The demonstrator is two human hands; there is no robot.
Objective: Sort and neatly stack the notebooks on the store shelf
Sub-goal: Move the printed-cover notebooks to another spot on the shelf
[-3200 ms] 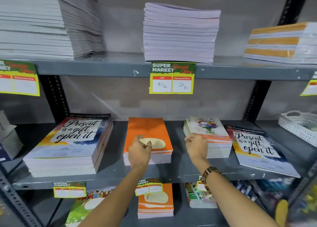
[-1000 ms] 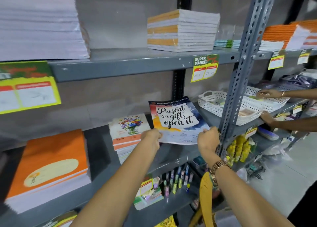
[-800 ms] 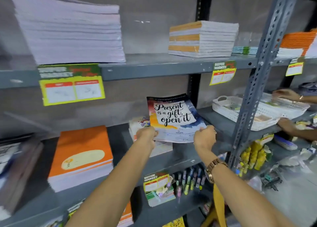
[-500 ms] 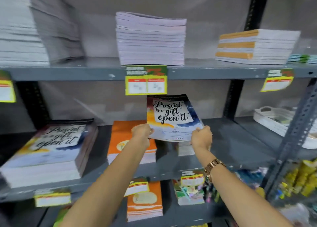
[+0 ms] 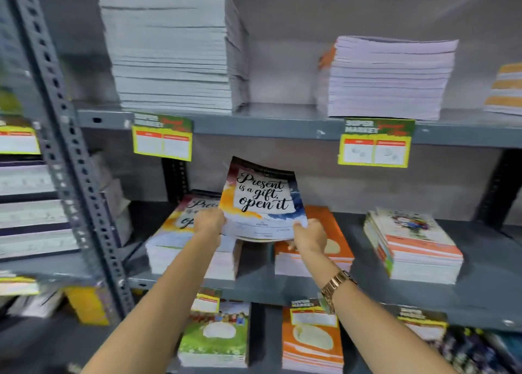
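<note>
Notebook [image 5: 262, 201] with the "Present is a gift, open it" cover is up off the shelf [image 5: 282, 286], tilted toward me, held at its two lower corners. My left hand [image 5: 209, 221] pinches the bottom-left corner, fingers closed on it; my right hand [image 5: 309, 236] grips the bottom-right corner the same way, gold watch [image 5: 336, 284] on that wrist. It hangs over the gap between two piles on the middle shelf: the matching stack [image 5: 180, 241] of the same cover just behind and left, partly hidden by it, and the orange stack [image 5: 319, 246] under my right hand. Floral stack [image 5: 412, 246] sits further right, apart from both. Upper shelf holds two tall pale piles [image 5: 175, 49], price tags [image 5: 162, 139] clipped to its front edge. More stacks on the lower shelf, blurred.
</note>
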